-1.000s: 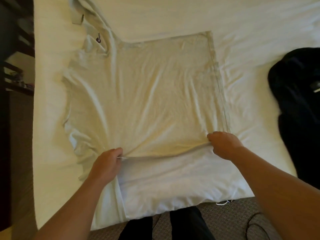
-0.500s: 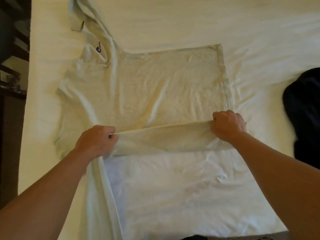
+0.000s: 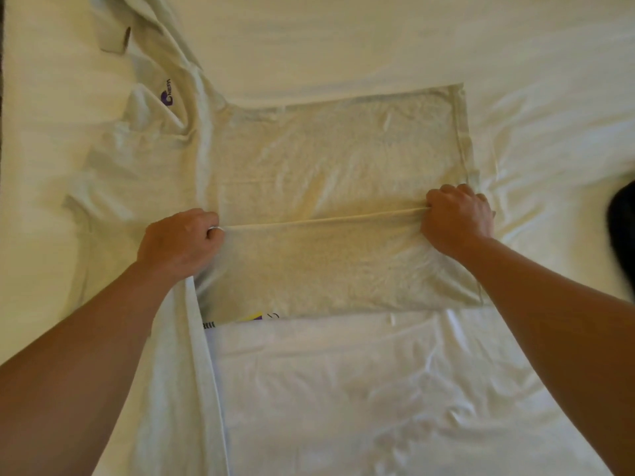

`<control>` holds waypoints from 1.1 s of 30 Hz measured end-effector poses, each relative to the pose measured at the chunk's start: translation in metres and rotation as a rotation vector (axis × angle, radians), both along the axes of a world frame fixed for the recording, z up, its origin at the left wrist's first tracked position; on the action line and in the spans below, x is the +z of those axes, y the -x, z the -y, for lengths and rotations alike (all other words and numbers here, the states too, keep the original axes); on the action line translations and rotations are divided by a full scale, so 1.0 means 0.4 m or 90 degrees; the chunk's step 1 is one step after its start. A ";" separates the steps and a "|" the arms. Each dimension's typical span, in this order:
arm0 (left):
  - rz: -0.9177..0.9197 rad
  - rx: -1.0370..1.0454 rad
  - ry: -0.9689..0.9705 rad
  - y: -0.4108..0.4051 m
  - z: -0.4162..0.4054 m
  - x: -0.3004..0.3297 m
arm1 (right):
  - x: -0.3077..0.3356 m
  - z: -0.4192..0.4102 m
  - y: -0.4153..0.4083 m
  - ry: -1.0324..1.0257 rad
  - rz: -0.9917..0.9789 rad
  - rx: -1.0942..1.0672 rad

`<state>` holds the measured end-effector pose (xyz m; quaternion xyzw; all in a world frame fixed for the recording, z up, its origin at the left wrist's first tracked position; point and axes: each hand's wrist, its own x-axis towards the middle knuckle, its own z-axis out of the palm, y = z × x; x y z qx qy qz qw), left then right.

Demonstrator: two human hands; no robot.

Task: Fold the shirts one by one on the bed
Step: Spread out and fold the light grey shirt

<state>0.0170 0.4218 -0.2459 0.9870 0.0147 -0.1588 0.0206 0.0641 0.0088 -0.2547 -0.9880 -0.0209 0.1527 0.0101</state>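
Shirt (image 3: 330,159), one pale, two hands (image 3: 178,242) (image 3: 457,218) gripping its fold, possibly another dark garment (image 3: 623,235)

Near side of pale cream cotton shirt (image 3: 343,159) now carried further over its body by left hand (image 3: 178,242) and right hand (image 3: 457,218); folded flap wider, purple-yellow print (image 3: 254,317) uncovered beneath.

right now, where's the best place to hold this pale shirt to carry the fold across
Probably the near side edge of the pale shirt, at both ends, coming from the bed's near side. The left hand pinches it by the armpit, the right hand by the hem corner, so the edge between runs taut and straight and should lay over evenly.
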 end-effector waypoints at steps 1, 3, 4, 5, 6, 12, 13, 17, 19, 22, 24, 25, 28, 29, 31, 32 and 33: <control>0.002 0.001 0.002 -0.006 0.003 -0.010 | -0.004 0.000 -0.004 0.004 -0.002 -0.012; 0.011 0.011 0.008 -0.010 0.007 -0.024 | -0.013 -0.002 -0.004 0.011 0.005 -0.029; 0.027 0.017 0.010 -0.008 0.011 -0.028 | -0.020 -0.002 0.000 0.022 0.013 -0.034; 0.060 0.013 -0.001 -0.006 0.016 -0.029 | -0.023 -0.005 0.007 0.033 0.026 -0.043; 0.096 0.006 -0.022 0.001 0.026 -0.028 | -0.025 -0.009 0.018 0.029 0.041 -0.059; 0.196 0.003 0.035 0.134 0.207 -0.060 | -0.027 -0.129 0.160 -0.180 0.121 -0.049; 0.160 -0.018 0.039 0.157 0.225 -0.080 | -0.039 -0.149 0.188 -0.183 0.081 -0.001; 0.022 -0.008 0.018 0.190 0.236 -0.141 | -0.092 -0.093 0.235 -0.121 -0.058 0.070; 0.000 -0.009 0.009 0.188 0.234 -0.150 | -0.102 -0.026 0.229 -0.081 -0.055 0.031; -0.024 0.003 0.008 0.188 0.232 -0.147 | -0.094 0.033 0.219 -0.040 -0.057 -0.036; -0.045 0.002 -0.005 0.185 0.235 -0.133 | -0.086 0.033 0.214 -0.026 -0.081 -0.041; -0.055 -0.001 -0.010 0.184 0.233 -0.121 | -0.077 0.024 0.211 -0.019 -0.088 -0.043; -0.067 0.004 0.011 0.199 0.215 -0.069 | -0.043 -0.020 0.215 0.002 -0.093 -0.052; -0.039 0.010 0.014 0.222 0.202 -0.045 | -0.029 -0.043 0.222 0.007 -0.094 -0.036; 0.050 0.043 -0.001 0.281 0.173 -0.011 | -0.009 -0.100 0.236 0.002 -0.101 0.026; 0.094 0.087 -0.004 0.315 0.161 -0.004 | -0.003 -0.129 0.243 -0.003 -0.106 0.059; 0.131 0.157 0.000 0.358 0.142 0.007 | 0.003 -0.169 0.253 -0.013 -0.111 0.090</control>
